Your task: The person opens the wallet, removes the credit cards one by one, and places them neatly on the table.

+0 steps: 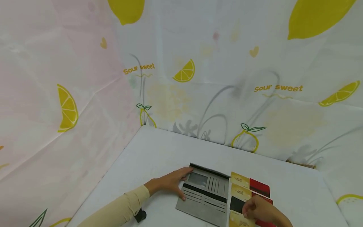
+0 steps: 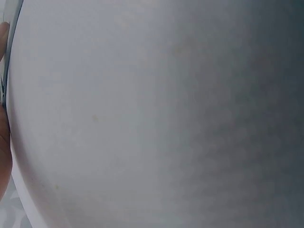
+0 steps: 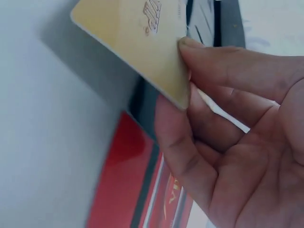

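An opened grey wallet (image 1: 204,197), with slots, black bands and a clear window, lies on the white table. My left hand (image 1: 171,183) rests at its left edge, thumb and fingers spread apart. In the left wrist view only bits of the fingers (image 2: 4,152) show at the far left. At the wallet's right side, my right hand (image 1: 262,209) pinches a gold card (image 3: 133,42) by its corner between thumb and fingers. Other gold cards (image 1: 240,178) and red cards (image 1: 259,187) lie in two columns there, with a dark panel (image 1: 237,204) partly covered by the hand.
A small black object (image 1: 140,216) sits on the table (image 1: 158,148) beside the left sleeve. Fabric walls (image 1: 198,47) printed with lemons rise behind and to the left of the table. The table's back edge meets the fabric.
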`<state>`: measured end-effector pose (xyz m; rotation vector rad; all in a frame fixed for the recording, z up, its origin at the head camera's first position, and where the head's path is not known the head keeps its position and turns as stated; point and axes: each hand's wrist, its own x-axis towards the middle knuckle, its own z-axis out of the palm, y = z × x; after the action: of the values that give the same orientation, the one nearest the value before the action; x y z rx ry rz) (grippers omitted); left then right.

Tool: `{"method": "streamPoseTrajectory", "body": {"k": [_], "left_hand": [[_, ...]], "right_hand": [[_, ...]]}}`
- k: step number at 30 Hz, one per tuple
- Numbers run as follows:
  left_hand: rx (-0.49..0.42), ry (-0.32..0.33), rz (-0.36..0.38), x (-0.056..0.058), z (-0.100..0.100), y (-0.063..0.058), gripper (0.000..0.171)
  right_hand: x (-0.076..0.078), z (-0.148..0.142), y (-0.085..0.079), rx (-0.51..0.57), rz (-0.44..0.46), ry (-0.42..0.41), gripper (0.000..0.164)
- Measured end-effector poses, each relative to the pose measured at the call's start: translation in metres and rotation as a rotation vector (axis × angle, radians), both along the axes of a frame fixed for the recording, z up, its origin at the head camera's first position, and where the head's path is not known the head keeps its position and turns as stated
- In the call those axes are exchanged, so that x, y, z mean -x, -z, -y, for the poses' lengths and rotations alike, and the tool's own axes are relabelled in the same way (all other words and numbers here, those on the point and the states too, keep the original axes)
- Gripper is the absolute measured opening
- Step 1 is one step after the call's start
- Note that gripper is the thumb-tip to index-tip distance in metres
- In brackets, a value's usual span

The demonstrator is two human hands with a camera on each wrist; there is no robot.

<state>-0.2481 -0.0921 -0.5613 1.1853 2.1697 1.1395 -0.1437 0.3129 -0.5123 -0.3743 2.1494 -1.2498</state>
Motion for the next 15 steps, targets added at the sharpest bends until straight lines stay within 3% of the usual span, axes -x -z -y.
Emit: {"method": "streamPoseTrajectory", "body": {"k": [4,11,15], "left_hand": [[-0.015,0.003,0.009,0.001,0.0,0.001,0.121],[-0.007,0.005,-0.005,0.002,0.0,0.003,0.121],[0.007,-0.007,-0.017,0.002,0.0,0.002,0.121]], "right_hand": [[-0.008,0.005,0.003,-0.033,-0.006,0.017,0.006],[-0.024,0.028,0.005,-0.37,0.009,0.296,0.006],[-0.028,0.036,0.01,-0.443,-0.028,0.341,0.006]]}}
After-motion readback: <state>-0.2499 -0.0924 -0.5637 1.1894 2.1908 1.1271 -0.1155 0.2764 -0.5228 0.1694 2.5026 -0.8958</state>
